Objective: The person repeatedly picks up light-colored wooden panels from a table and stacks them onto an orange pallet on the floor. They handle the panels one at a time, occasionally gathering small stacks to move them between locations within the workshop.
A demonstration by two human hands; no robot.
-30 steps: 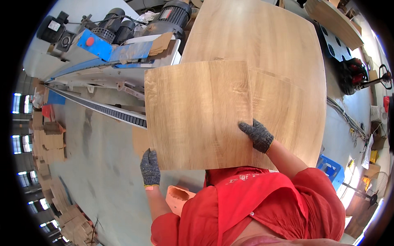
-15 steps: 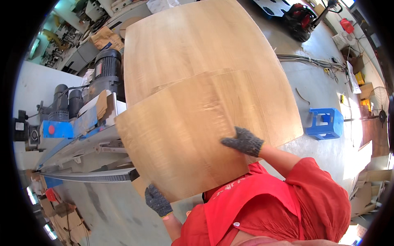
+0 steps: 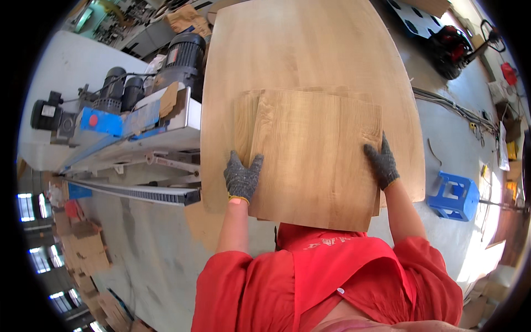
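A wood-grain panel [image 3: 315,160] lies on top of other panels of similar size, slightly turned against them. The lower panels [image 3: 247,119] show past its left side. My left hand [image 3: 242,176], in a dark grey knitted glove, is at the left edge with thumb and fingers spread, the thumb touching the top panel. At the right edge, my gloved right hand [image 3: 383,164] has its thumb over the panel's face and its fingers along the side. Under the panels is a broad wood-grain board [image 3: 310,44]; how thick its pile is cannot be seen.
To the left stands a machine with a black motor [image 3: 182,55], a blue box with a red button [image 3: 100,120] and a long rail [image 3: 133,191]. A blue plastic stool [image 3: 454,195] is on the right, cables [image 3: 448,103] behind it. Farther back is a pallet truck [image 3: 451,52].
The top panel has swung from a leftward tilt to nearly straight over the others. My left hand has moved up from its near corner to its left edge; my right hand has shifted to its right edge.
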